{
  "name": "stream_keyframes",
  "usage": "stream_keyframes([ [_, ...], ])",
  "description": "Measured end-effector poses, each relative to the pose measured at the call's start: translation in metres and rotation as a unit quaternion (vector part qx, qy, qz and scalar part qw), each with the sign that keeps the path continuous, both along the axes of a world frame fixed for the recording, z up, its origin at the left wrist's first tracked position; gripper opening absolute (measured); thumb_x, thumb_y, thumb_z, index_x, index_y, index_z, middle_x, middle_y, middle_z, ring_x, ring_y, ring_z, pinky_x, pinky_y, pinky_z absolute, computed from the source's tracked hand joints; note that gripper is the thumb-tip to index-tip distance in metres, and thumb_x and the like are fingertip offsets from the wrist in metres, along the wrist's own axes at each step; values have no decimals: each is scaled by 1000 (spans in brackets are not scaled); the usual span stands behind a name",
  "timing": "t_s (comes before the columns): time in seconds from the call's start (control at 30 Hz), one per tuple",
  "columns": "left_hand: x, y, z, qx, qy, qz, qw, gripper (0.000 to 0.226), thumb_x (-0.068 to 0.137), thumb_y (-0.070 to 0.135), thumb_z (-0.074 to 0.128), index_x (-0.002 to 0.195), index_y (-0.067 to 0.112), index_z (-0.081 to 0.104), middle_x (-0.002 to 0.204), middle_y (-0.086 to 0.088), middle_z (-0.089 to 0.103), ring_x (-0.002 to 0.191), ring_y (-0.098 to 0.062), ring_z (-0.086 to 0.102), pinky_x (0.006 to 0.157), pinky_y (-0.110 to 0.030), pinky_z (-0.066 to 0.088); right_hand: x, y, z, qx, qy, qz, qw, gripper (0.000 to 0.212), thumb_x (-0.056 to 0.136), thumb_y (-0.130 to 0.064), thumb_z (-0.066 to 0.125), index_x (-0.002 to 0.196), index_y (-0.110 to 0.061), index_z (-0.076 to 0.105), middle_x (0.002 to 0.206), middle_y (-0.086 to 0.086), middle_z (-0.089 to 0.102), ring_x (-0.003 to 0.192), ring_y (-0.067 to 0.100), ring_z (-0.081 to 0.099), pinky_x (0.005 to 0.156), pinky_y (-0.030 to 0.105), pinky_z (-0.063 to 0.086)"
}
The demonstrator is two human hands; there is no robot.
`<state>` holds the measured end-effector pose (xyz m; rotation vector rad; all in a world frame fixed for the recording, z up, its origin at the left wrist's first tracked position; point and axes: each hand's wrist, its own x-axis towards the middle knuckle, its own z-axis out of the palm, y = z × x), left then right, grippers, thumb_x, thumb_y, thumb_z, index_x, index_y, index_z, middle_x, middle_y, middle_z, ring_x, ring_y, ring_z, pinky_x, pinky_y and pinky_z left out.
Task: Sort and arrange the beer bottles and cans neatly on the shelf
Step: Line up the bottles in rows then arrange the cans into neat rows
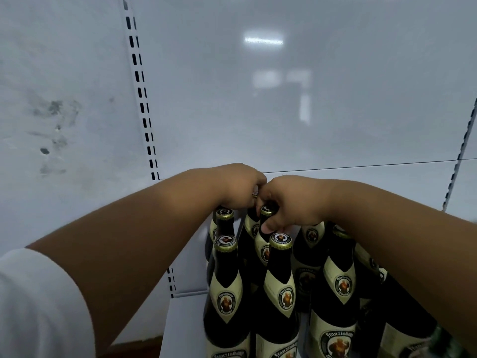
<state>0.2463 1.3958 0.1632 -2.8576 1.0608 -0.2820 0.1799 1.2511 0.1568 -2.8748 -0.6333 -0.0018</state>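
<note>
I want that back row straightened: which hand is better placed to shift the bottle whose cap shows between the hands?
Right. The right hand already curls around the neck of that bottle, thumb under its cap. The left hand grips a bottle further left, mostly hidden.

A slotted upright runs down the scuffed white back panel.

The left hand is covering the top of a rear bottle, so its grip is staying unreadable. The right forearm is hiding the necks of the right-hand bottles. The bottom edge is cutting off the front bottles. A green object at the lower right is showing too blurred to identify.
</note>
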Motion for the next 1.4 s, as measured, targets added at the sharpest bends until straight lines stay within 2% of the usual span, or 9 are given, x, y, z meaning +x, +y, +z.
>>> stream_keyframes([
  [0.2, -27, 8, 14, -143, 17, -30, 989, 16, 91, 20, 57, 103, 26, 65, 86, 16, 59, 83, -5, 57, 62, -17, 37, -21, -16, 16, 91, 10, -47, 995, 19, 89, -18, 70, 105, -11, 64, 84, 2, 77, 72, 13, 74, 61, 17, 56],
  [0.33, -47, 5, 12, -100, 127, -54, 985, 13, 90, 40, 63, 100, 33, 66, 78, 18, 68, 73, -8, 69, 69, -26, 50, -53, -27, 12, 161, -90, -90, 979, 13, 93, -13, 56, 92, -18, 68, 69, -6, 74, 58, 7, 70, 58, 24, 57],
  [0.57, -46, -3, 5, 40, -10, -87, 995, 12, 86, 40, 65, 90, 33, 57, 74, 15, 52, 69, -2, 49, 66, -27, 38, -97, -12, -11, 195, -75, -45, 977, 22, 83, -48, 70, 84, -25, 71, 75, -9, 71, 68, 5, 65, 68, 29, 52],
  [0.73, -49, 1, 7, 66, -32, -86, 994, 26, 89, 38, 65, 75, 34, 44, 70, 15, 46, 64, 1, 41, 59, -24, 30, -98, -9, -18, 173, -77, -53, 980, 28, 73, -40, 83, 94, -28, 68, 83, -10, 67, 75, 2, 61, 75, 29, 53],
  [0.93, -54, -1, 2, 33, -10, -72, 997, 15, 89, 39, 64, 89, 32, 51, 73, 15, 49, 75, -9, 48, 66, -27, 35, -107, -6, -28, 151, -128, -68, 978, 31, 76, -40, 81, 102, -31, 66, 83, -13, 65, 79, -1, 61, 76, 26, 53],
  [1.03, -60, 6, 8, -3, 3, -72, 997, 20, 90, 40, 64, 106, 31, 59, 88, 14, 59, 87, -10, 58, 75, -29, 45, -113, -2, -54, 169, -240, -73, 953, 37, 79, -38, 78, 111, -29, 63, 97, -18, 57, 88, -6, 54, 82, 18, 47],
  [1.17, -90, 15, 19, -84, 100, -111, 985, 8, 91, 30, 62, 95, 35, 67, 91, 13, 69, 86, -14, 67, 79, -29, 52, -122, 8, -108, 259, -400, -97, 873, 24, 79, -25, 76, 99, -20, 63, 96, -15, 52, 84, -3, 48, 76, 9, 42],
  [1.27, -110, 17, 17, -57, 172, -117, 977, 11, 88, 34, 67, 99, 35, 68, 86, 10, 69, 79, -15, 66, 71, -25, 51, -132, 20, -151, 311, -408, -118, 851, 19, 81, -26, 74, 93, -21, 59, 97, -14, 51, 84, 1, 51, 72, 17, 46],
  [1.4, -117, 11, 12, -3, 86, -102, 991, 24, 83, 36, 75, 105, 35, 66, 85, 16, 63, 81, -3, 61, 75, -23, 49, -134, 28, -200, 310, -370, -151, 863, 24, 81, -45, 65, 85, -28, 49, 94, -14, 46, 74, 3, 51, 57, 22, 49],
])
